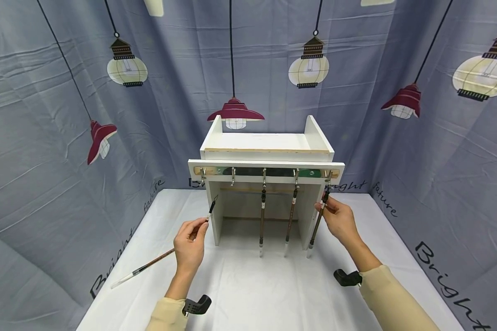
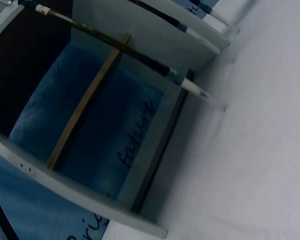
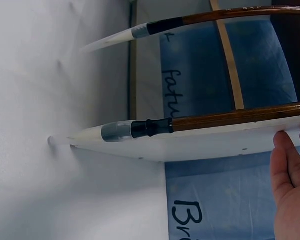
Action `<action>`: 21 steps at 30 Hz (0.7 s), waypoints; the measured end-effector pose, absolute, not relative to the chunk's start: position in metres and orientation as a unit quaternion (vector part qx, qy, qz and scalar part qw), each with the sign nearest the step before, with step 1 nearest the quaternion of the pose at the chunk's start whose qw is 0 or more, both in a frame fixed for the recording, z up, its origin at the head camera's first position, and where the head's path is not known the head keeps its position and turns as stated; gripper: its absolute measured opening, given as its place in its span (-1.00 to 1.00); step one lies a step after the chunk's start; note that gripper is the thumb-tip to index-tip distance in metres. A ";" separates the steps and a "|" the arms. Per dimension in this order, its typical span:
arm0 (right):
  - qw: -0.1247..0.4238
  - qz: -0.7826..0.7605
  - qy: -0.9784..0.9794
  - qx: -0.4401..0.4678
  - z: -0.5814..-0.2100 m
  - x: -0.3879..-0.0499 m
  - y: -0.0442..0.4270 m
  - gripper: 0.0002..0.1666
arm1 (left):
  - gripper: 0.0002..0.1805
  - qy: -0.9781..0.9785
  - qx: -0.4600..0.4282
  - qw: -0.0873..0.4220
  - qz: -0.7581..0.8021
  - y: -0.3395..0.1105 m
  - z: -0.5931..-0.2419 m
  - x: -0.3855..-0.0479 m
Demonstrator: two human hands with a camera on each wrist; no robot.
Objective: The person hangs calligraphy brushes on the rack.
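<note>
My left hand (image 1: 191, 244) pinches a calligraphy brush (image 1: 159, 258) near its looped end; the brush slants down to the left, its white tip low. That loop is just in front of the white stand's left side panel. At the stand's right end, my right hand (image 1: 340, 219) grips the upper part of another calligraphy brush (image 1: 317, 224), which is at the rightmost hook, white tip downward. Two more brushes, a middle one (image 1: 262, 216) and one to its right (image 1: 291, 216), hang from hooks. In the right wrist view only some fingers (image 3: 286, 162) show, below the brush handle.
The white wooden stand (image 1: 269, 164) has a front rail with metal hooks, two of them on the left, and a tray-like top. It stands on a white-covered table (image 1: 248, 294). Grey-blue curtains (image 1: 269, 46) printed with lamps enclose the back and sides.
</note>
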State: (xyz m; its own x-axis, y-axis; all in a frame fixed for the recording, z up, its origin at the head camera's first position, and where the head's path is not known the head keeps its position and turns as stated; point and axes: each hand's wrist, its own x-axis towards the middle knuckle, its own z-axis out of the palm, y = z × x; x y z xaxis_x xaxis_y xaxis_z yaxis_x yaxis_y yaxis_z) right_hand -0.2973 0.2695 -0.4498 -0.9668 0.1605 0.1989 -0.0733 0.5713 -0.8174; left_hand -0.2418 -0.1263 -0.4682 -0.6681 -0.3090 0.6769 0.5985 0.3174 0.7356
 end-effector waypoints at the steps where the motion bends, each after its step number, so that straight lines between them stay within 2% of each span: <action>1: 0.127 0.462 -0.877 -0.024 -0.450 -0.297 0.270 -0.23 | -0.86 -0.707 -0.104 0.393 -0.578 -0.125 -0.467 -0.242; 16: 0.127 0.465 -0.876 -0.022 -0.449 -0.298 0.270 -0.24 | -0.85 -0.686 -0.137 0.388 -0.600 -0.111 -0.454 -0.243; 21: 0.122 0.470 -0.874 -0.027 -0.450 -0.298 0.270 -0.23 | -0.85 -0.686 -0.143 0.393 -0.595 -0.108 -0.460 -0.251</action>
State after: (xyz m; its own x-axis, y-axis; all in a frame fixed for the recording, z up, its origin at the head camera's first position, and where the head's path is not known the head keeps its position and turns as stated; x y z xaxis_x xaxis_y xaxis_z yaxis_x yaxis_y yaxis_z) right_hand -0.2975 0.2698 -0.4500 -0.9688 0.1615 0.1880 -0.0681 0.5559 -0.8285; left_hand -0.2507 -0.1076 -0.4602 -0.6499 -0.2726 0.7095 0.6638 0.2510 0.7045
